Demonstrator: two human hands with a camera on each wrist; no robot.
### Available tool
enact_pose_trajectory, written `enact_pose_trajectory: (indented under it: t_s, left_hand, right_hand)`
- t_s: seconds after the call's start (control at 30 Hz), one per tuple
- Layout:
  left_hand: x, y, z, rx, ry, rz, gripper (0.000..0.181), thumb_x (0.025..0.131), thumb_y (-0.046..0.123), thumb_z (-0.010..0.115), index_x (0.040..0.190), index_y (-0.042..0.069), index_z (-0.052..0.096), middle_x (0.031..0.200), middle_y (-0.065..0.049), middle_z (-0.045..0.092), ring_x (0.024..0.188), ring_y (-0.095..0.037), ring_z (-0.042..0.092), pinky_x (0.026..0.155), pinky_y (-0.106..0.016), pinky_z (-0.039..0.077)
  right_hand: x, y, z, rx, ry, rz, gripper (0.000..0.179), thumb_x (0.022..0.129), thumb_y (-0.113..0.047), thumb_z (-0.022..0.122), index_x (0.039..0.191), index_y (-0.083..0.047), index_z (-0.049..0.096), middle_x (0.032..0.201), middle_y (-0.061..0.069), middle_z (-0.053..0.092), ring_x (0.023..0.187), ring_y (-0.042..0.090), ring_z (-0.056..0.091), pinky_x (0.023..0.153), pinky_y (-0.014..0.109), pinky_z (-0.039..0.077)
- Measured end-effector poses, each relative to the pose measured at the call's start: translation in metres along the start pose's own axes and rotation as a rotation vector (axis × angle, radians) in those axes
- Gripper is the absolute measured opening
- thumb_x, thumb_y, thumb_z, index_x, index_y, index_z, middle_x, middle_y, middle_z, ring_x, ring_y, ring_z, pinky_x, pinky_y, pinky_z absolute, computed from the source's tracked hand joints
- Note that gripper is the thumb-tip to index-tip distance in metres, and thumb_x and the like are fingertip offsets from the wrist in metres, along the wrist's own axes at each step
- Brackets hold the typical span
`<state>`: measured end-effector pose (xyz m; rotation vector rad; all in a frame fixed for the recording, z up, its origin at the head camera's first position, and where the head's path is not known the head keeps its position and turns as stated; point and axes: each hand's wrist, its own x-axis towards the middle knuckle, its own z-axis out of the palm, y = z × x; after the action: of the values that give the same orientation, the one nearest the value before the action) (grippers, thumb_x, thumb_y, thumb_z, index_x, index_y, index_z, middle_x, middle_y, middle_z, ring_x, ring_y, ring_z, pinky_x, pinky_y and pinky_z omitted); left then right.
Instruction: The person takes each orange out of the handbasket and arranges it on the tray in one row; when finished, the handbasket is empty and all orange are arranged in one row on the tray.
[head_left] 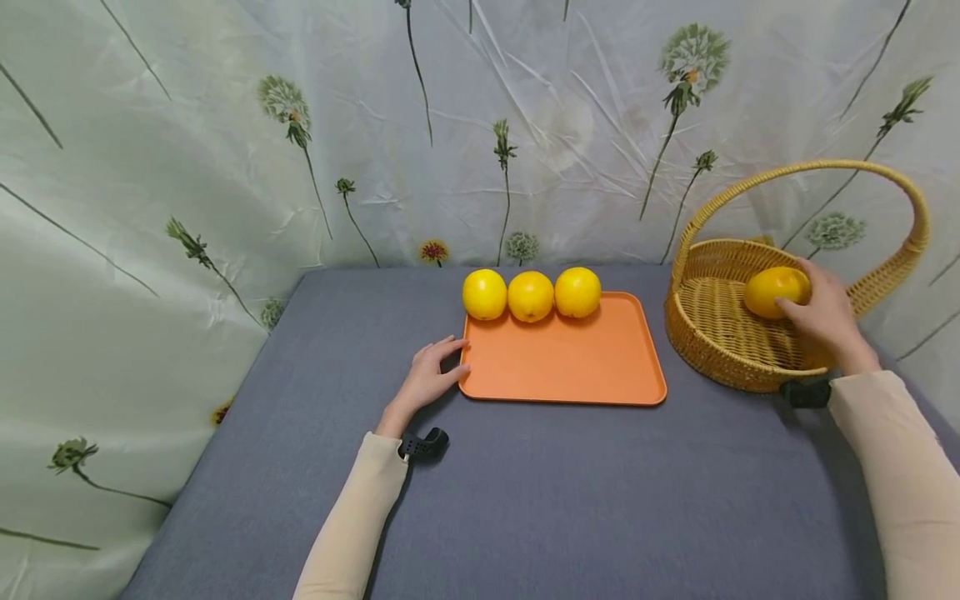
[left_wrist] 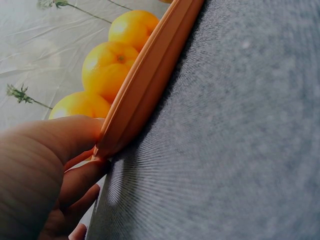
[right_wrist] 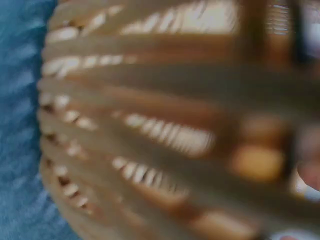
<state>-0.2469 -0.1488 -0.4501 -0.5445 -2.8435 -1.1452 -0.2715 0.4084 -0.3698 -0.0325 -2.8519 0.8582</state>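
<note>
In the head view my right hand [head_left: 828, 312] reaches into a wicker basket [head_left: 712, 354] and grips an orange [head_left: 767, 292], thumb in front and fingers behind it. My left hand [head_left: 429, 375] rests at the left edge of an orange tray [head_left: 558, 367]. Its thumb and index finger touch the rim a little apart, also visible in the left wrist view at the tray's corner [left_wrist: 112, 140]. Three more oranges [head_left: 531, 297] stand in a row along the tray's far edge. The right wrist view is filled by the blurred basket weave [right_wrist: 150, 90], which hides most of that hand.
A tall arched handle [head_left: 810, 167] rises over the basket. Grey cloth [head_left: 540, 492] covers the table. Behind it hangs a pale curtain [head_left: 420, 192] printed with dandelions. Each wrist wears a black strap camera, the left one [head_left: 426, 446] near the tray's front corner.
</note>
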Motion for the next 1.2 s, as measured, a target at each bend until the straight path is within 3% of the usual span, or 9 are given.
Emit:
enact_pose_trajectory:
  t_s: [0.17,0.3,0.53,0.77,1.03,1.2]
  left_hand:
    - [-0.001,0.002,0.000,-0.006,-0.002,-0.009,0.049,0.088,0.025,0.062,0.133,0.007,0.053,0.140,-0.016,0.050,0.138,-0.031,0.037,0.116,-0.054,0.017]
    - [-0.001,0.003,0.000,-0.009,-0.006,-0.005,0.049,0.088,0.025,0.062,0.133,0.007,0.053,0.141,-0.016,0.050,0.138,-0.031,0.037,0.116,-0.054,0.017]
    - [0.002,0.002,-0.001,-0.004,-0.003,0.000,0.049,0.088,0.024,0.062,0.133,0.007,0.052,0.141,-0.016,0.049,0.138,-0.031,0.037,0.117,-0.054,0.017]
    - [0.004,0.000,-0.001,0.003,-0.002,-0.014,0.049,0.089,0.026,0.062,0.134,0.009,0.052,0.141,-0.015,0.049,0.139,-0.030,0.037,0.117,-0.052,0.016]
    - [0.001,0.001,0.000,0.001,-0.004,-0.010,0.049,0.088,0.023,0.062,0.133,0.007,0.052,0.141,-0.016,0.050,0.138,-0.032,0.038,0.116,-0.055,0.017]
    - [0.001,0.001,0.000,-0.015,-0.003,-0.022,0.049,0.087,0.021,0.063,0.133,0.006,0.053,0.140,-0.015,0.050,0.139,-0.030,0.037,0.117,-0.053,0.016]
  right_hand:
    - [0.000,0.000,0.003,-0.028,-0.013,-0.013,0.076,0.094,-0.020,0.048,0.150,-0.003,-0.002,0.146,0.041,0.003,0.129,0.061,0.013,0.096,0.072,0.019]
    - [0.002,0.003,0.006,-0.034,-0.014,-0.068,0.079,0.093,-0.016,0.051,0.150,-0.003,-0.001,0.146,0.041,0.007,0.130,0.061,0.012,0.099,0.071,0.017]
    - [0.002,0.003,0.011,-0.021,0.021,-0.030,0.074,0.092,-0.015,0.055,0.150,-0.001,0.011,0.133,0.047,0.015,0.120,0.061,0.017,0.090,0.068,0.021]
    - [0.004,-0.002,0.012,-0.042,0.058,-0.033,0.070,0.085,-0.004,0.060,0.144,0.004,0.023,0.138,0.045,0.017,0.124,0.062,0.018,0.093,0.070,0.020]
    - [-0.001,0.001,0.015,-0.087,0.064,-0.076,0.065,0.084,-0.017,0.065,0.135,0.006,0.032,0.126,0.041,0.033,0.112,0.058,0.029,0.082,0.065,0.026]
    - [-0.002,-0.001,0.015,-0.071,0.028,-0.082,0.067,0.084,-0.024,0.064,0.135,0.006,0.033,0.125,0.040,0.036,0.108,0.057,0.031,0.084,0.065,0.024]
